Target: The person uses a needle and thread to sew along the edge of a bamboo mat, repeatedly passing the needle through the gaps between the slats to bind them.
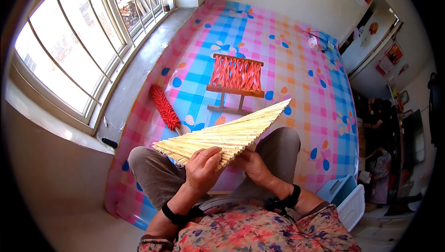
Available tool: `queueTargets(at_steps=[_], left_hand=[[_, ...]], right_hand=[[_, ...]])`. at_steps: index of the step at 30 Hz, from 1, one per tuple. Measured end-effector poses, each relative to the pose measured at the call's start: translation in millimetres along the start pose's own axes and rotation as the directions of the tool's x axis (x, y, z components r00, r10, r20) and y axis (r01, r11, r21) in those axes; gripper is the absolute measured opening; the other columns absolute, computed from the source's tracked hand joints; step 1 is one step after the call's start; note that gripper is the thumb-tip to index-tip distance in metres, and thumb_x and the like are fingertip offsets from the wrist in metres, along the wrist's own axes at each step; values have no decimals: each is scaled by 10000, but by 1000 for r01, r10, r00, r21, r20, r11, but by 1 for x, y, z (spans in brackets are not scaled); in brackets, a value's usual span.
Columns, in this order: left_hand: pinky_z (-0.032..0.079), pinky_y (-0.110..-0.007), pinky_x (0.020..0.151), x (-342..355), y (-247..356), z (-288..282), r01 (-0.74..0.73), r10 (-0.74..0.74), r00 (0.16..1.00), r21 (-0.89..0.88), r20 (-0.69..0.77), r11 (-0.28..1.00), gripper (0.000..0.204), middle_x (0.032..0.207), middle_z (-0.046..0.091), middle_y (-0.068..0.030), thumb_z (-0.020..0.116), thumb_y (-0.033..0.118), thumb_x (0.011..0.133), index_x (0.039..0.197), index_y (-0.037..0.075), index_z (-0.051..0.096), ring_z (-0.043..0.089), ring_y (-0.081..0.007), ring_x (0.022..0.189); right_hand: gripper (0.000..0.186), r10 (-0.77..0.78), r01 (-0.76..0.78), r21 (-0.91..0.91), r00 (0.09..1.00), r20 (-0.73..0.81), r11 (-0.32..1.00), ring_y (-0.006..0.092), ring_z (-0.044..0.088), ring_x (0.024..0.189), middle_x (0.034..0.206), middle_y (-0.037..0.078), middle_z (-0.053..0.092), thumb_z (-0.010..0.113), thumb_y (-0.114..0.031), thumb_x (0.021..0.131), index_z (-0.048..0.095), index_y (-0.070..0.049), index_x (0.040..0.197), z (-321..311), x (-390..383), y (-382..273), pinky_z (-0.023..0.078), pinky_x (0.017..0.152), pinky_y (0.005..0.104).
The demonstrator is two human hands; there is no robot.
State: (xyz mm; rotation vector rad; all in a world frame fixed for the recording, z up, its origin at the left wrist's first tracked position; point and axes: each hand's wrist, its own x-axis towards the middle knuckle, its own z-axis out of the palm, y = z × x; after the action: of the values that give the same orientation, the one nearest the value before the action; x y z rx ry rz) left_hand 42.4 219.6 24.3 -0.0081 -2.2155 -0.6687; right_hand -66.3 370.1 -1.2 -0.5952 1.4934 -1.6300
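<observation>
A panel of pale yellow stalks (232, 131), lined up side by side and flaring to pointed corners, is tilted above my lap. My left hand (202, 168) is closed on its near edge, fingers bent over the top of the stalks. From the other side my right hand (255, 166) grips the edge close to the cut stalk ends; its fingertips are partly hidden beneath the panel. Beyond the panel stands a small wooden folding stool (235, 88) with a seat woven of red strips. A red fluffy duster (164, 107) lies to its left.
I sit with knees bent on a checked, flowered plastic sheet (296, 113). A barred window (69, 43) and a grey sill (132, 69) run along the left. At the lower right stands a blue and white plastic bin (345, 198). A cable (322, 41) lies at the far right corner.
</observation>
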Motion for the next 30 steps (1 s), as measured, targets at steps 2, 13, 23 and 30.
queueTargets(at_steps=[2,13,23,30], left_hand=[[510,-363,719,5,3,-9,-27,24,995,30,95,999,284,955,635,-108,735,70,658,889,18,577,640,-266,819],[481,-416,852,20,14,-16,-86,61,964,85,258,993,270,1076,610,-165,666,108,735,966,1,577,618,-293,956],[455,-384,825,58,51,-27,-213,-95,816,450,570,867,267,1009,598,-196,552,91,773,998,-52,540,605,-286,903],[469,-361,712,53,42,-12,-116,-260,748,505,611,855,176,830,583,-119,553,99,760,902,-1,523,624,-260,791]], right_hand=[[185,125,-125,-31,992,-26,992,108,576,781,864,58,629,573,-166,918,629,0,979,-4,-7,3,464,710,258],[228,-474,443,-259,878,-70,859,238,541,973,905,116,583,485,-177,954,590,-44,802,-7,-41,-40,408,887,347],[312,-254,241,487,966,-40,840,189,485,691,725,80,489,460,-238,969,515,-30,742,13,-8,-22,412,675,316],[330,-266,241,628,962,-57,740,189,468,675,705,75,480,464,-261,966,510,-36,728,22,-6,-16,401,665,322]])
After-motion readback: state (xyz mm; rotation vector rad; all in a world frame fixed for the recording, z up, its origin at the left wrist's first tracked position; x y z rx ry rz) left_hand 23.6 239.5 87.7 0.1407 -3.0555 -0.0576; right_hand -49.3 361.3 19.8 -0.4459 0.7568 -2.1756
